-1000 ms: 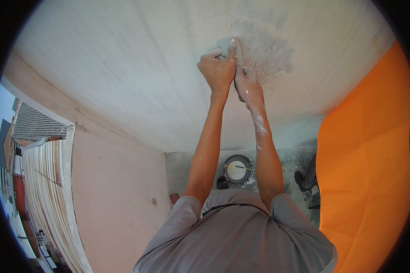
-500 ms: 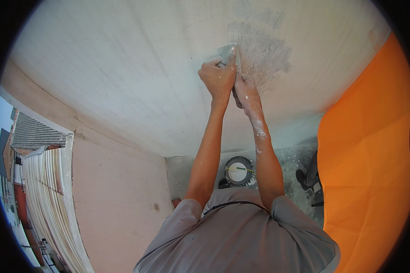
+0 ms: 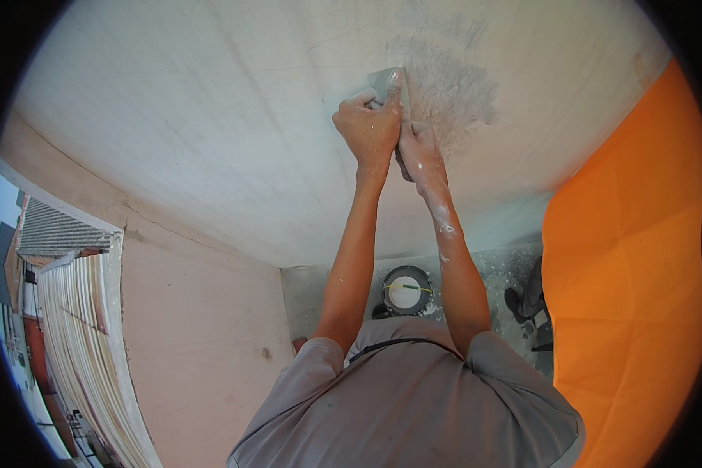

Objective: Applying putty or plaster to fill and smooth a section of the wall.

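Observation:
Both my arms are raised to a pale wall [image 3: 226, 117]. My left hand [image 3: 368, 129] is closed on a flat greyish-green scraper blade [image 3: 381, 78], its thumb pressed along the blade's right edge. Just right of and below it, my right hand [image 3: 423, 160] wraps round the dark handle of a tool [image 3: 402, 166], probably a putty knife; its blade is mostly hidden behind the hands. The hands are touching or nearly so. Right of the blades, a rough grey patch of filler [image 3: 452, 86] spreads over the wall. White smears mark my right wrist and forearm.
On the speckled floor below stands a round dark bucket [image 3: 406, 290] with white contents and a yellow-green strip across its top. An orange sheet [image 3: 624, 273] hangs at the right, a person's shoe [image 3: 515, 304] beside it. A pinkish side wall [image 3: 203, 335] and a window opening lie left.
My left hand and its blade have shifted slightly up and left. The right hand has moved up a little with its tool. Both grips look the same.

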The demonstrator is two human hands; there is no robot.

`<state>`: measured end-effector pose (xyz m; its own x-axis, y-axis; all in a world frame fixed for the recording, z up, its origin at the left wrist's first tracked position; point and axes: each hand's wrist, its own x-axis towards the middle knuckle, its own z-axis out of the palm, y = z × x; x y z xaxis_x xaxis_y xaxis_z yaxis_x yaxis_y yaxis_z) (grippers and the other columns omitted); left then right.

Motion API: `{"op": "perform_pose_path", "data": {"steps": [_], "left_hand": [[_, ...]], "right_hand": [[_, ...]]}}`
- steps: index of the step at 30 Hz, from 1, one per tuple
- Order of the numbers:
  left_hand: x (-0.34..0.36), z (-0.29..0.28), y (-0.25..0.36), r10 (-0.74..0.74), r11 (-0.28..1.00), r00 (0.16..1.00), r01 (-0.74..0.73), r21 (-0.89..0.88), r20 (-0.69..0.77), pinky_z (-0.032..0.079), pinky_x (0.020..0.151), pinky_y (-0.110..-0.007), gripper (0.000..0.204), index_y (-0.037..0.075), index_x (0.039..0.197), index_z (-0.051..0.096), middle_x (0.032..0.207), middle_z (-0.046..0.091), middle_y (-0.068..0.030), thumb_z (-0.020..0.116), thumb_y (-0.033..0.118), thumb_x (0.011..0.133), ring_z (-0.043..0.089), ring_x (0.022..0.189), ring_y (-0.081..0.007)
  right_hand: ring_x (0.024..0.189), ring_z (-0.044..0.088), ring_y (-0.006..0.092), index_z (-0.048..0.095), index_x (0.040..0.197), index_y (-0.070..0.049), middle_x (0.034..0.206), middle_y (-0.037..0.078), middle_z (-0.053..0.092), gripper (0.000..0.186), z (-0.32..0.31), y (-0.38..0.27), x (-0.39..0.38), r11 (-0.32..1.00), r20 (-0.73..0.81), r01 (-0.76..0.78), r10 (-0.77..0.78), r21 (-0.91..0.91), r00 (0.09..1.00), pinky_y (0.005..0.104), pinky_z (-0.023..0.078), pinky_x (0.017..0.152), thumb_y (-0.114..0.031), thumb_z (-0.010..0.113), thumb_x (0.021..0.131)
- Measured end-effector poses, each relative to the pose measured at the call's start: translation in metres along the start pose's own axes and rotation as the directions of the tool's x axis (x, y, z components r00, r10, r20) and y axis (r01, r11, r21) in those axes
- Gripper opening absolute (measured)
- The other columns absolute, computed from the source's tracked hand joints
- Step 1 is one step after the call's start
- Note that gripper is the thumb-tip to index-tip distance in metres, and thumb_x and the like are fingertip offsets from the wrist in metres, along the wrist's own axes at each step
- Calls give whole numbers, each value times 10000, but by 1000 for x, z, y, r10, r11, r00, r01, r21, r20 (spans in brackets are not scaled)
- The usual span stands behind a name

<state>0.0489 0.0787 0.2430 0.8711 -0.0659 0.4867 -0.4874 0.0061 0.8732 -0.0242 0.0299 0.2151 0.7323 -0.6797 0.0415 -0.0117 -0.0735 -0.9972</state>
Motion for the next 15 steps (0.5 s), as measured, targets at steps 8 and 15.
{"op": "perform_pose_path", "data": {"steps": [8, 15], "left_hand": [[0, -11, 19, -8, 999, 999, 7, 44, 34, 389, 481, -291, 573, -35, 537, 635, 459, 569, -37, 828, 406, 848, 478, 452, -87], [12, -14, 33, 6, 992, 999, -12, 126, 51, 437, 505, -285, 635, -39, 505, 588, 492, 627, -69, 817, 448, 841, 536, 455, -107]], "right_hand": [[381, 252, 35, 465, 727, -131, 532, -84, 345, 486, -5, -14, -8, 994, 89, -68, 60, 85, 994, 262, 176, 341, -479, 446, 1066], [382, 225, 32, 412, 697, -164, 528, -95, 310, 494, -3, -32, -10, 992, 85, -53, 43, 119, 995, 257, 161, 338, -492, 453, 1064]]}}
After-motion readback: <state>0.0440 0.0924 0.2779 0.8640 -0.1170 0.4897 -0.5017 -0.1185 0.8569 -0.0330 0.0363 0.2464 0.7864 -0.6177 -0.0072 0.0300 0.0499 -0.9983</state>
